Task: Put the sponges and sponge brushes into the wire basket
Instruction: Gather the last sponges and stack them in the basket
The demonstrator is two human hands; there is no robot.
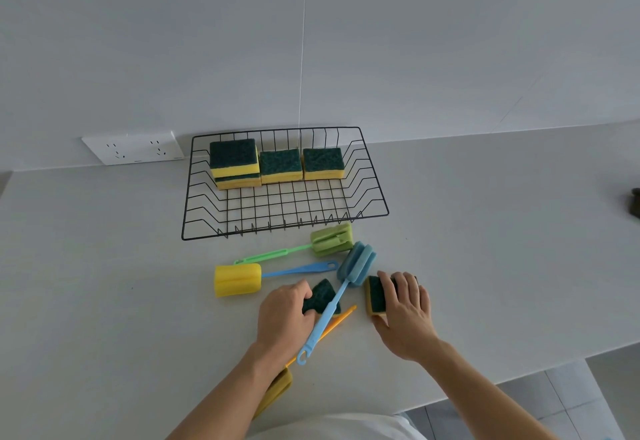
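Each hand is closing on a loose sponge: left hand [285, 311] gripping one [320, 296], right hand [405, 311] another [375, 296]; lifting into the wire basket [194, 211] probably comes next.

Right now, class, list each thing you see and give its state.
Wire basket: holds four sponges along its back.
Left hand: gripping a sponge on the counter.
Right hand: gripping another sponge.
Green sponge brush, yellow-headed, blue-headed, orange-handled: lying outside.
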